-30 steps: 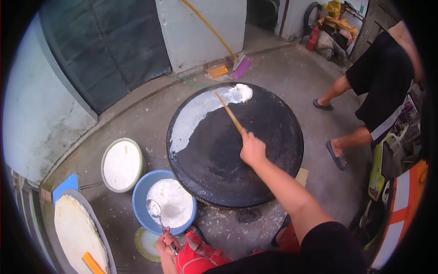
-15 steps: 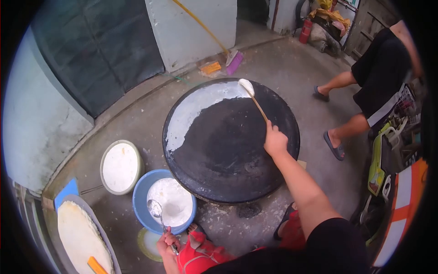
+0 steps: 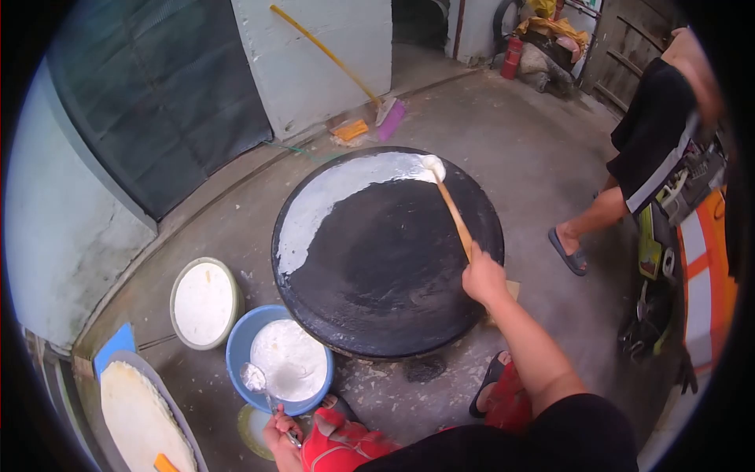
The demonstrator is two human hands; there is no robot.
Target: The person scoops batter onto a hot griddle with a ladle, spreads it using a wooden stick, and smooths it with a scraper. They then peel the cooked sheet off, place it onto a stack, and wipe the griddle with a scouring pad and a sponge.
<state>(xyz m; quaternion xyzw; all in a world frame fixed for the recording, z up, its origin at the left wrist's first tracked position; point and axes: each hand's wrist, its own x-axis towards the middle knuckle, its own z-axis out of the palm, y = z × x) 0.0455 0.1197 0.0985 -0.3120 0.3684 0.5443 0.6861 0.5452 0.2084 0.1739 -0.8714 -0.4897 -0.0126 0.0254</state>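
Note:
My right hand (image 3: 484,277) is closed round the handle of a wooden spreader (image 3: 454,212). Its far end, coated in white batter, rests on the large round black griddle (image 3: 377,275). A thin white band of batter (image 3: 322,197) curves along the griddle's far left rim and ends at the spreader. Low in the view, my left hand (image 3: 281,431) grips a metal ladle (image 3: 270,401). The ladle's bowl, with white batter in it, is over the near left side of a blue basin (image 3: 240,381) of white batter.
A pale basin (image 3: 238,311) of white batter stands left of the blue one. Stacked flat pancakes (image 3: 141,409) lie at the lower left. Another person (image 3: 653,134) is at the right. A broom (image 3: 330,55) leans on the wall; a fire extinguisher (image 3: 512,57) stands far back.
My right hand has moved the spreader along the far rim to the right, lengthening the batter band. The ladle's bowl has shifted left and now shows batter. The other person has stepped further right.

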